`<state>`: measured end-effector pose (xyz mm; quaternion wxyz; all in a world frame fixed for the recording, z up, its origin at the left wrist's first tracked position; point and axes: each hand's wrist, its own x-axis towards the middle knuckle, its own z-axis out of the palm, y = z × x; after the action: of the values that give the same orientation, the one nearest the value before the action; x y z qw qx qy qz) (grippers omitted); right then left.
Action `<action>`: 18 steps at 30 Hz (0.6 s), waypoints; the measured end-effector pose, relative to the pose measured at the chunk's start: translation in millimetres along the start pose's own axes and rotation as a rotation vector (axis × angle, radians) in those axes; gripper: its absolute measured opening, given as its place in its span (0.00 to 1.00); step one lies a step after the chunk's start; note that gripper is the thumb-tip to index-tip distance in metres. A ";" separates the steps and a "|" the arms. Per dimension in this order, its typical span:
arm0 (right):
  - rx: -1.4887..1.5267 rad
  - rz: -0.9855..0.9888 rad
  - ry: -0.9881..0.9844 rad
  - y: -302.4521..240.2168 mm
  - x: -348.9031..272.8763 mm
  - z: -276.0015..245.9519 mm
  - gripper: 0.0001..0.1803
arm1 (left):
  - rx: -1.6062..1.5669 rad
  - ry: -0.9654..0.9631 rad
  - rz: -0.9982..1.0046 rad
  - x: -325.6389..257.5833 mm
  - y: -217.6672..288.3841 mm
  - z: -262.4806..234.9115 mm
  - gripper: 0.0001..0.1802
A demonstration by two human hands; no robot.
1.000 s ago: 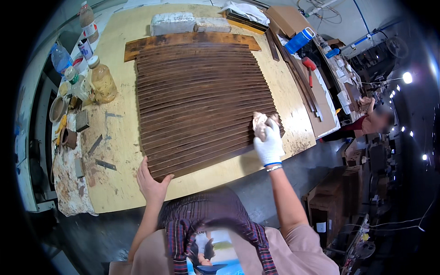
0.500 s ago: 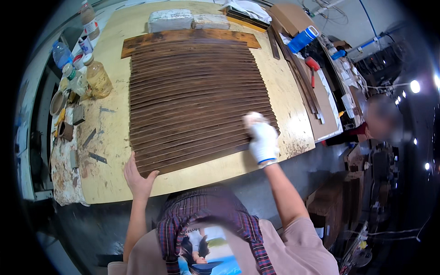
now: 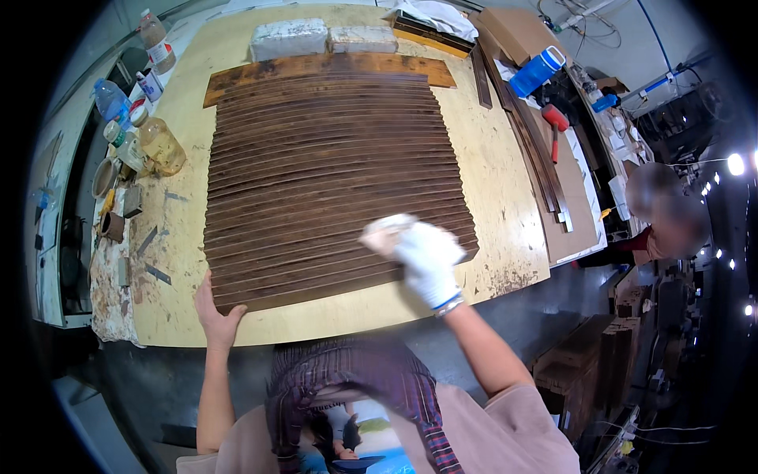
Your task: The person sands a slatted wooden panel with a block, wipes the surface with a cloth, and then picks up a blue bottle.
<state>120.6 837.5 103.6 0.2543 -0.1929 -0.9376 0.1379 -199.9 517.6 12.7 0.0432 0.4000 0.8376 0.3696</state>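
Note:
A wide block of dark brown wooden strips (image 3: 332, 174), side by side with a ribbed top, lies on the pale worktable (image 3: 505, 261). My right hand (image 3: 430, 265), in a white glove, presses a pale wadded cloth (image 3: 384, 235) on the strips near their front right part; motion blurs it slightly. At the front left corner, my bare left hand (image 3: 217, 322) rests against the strips, fingers along the left side and thumb spread along the front edge. A stained wooden board (image 3: 324, 66) lies across the far end, with two whitish wrapped blocks (image 3: 288, 38) behind it.
Bottles, including a jar of yellowish liquid (image 3: 162, 150), stand along the left edge near small metal pieces (image 3: 158, 274). On the right are long dark strips (image 3: 537, 158), a red mallet (image 3: 555, 130) and a blue jug (image 3: 537, 73). Another person (image 3: 643, 245) is at the far right.
My right hand has swept the cloth leftward over the strips. My left hand stays at the front left corner; the whole view has shifted slightly.

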 end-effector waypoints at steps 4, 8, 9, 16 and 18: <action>-0.111 0.290 0.171 62.0 -37.8 -22.6 0.23 | -0.028 0.003 0.002 5.0 5.4 2.8 0.57; 0.064 0.366 0.326 22.3 -9.9 -14.2 0.25 | -0.010 -0.012 0.013 5.8 3.8 0.2 0.56; 0.113 0.329 0.363 7.1 -1.4 -6.5 0.25 | -0.035 -0.012 -0.001 5.4 2.2 -0.1 0.56; 0.604 0.314 0.012 -35.2 20.2 -1.9 0.49 | 0.067 -0.013 0.142 14.4 78.7 -15.1 0.52; 0.361 0.400 0.124 -1.3 2.0 -25.6 0.53 | 0.082 -0.165 0.351 31.6 127.4 3.1 0.53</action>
<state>132.2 841.4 126.2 0.3095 -0.3337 -0.8237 0.3382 -138.9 593.4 100.7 0.0302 0.5700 0.7630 0.3033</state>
